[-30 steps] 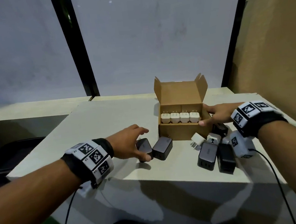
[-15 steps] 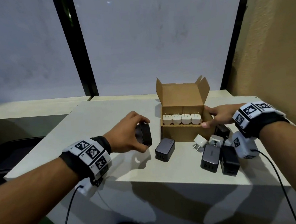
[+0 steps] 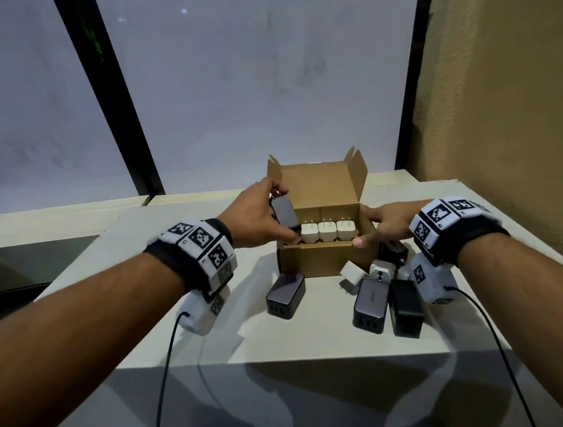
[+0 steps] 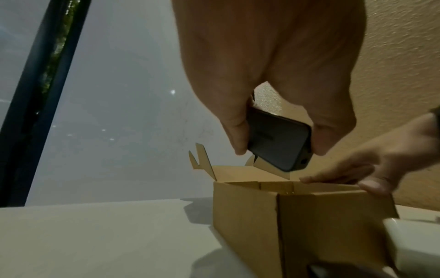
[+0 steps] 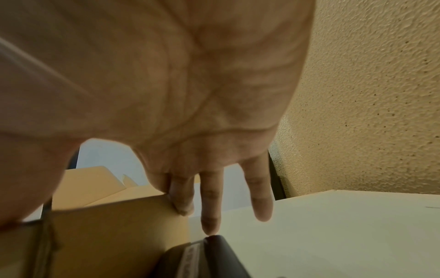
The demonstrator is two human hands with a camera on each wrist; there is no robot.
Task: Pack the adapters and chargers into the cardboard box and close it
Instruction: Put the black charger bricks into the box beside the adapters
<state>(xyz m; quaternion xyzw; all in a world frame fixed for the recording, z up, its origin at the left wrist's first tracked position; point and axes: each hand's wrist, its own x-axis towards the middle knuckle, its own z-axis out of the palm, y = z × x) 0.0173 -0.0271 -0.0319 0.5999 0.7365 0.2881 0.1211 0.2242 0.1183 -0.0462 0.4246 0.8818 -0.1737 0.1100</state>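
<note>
The open cardboard box (image 3: 326, 264) stands mid-table with its lid flap upright. A row of white adapters (image 3: 326, 232) fills its far side. My left hand (image 3: 282, 213) grips a dark charger (image 3: 287, 219) between thumb and fingers, tilted, just above the box's left end. The left wrist view has the charger (image 4: 278, 143) hanging over the box (image 4: 250, 216) rim. My right hand (image 3: 369, 227) rests on the box's right wall with straight fingers (image 5: 209, 206) and holds nothing.
Loose on the table in front of the box lie a dark grey charger (image 3: 286, 295), a second grey charger (image 3: 369, 304), a black charger (image 3: 405, 308) and two white adapters (image 3: 351, 270). A textured wall (image 3: 505, 123) stands close on the right. The table edge (image 3: 286, 354) is near me.
My left hand picked the dark charger up from the table and carried it up and right to the box's left end. The right hand stayed on the box.
</note>
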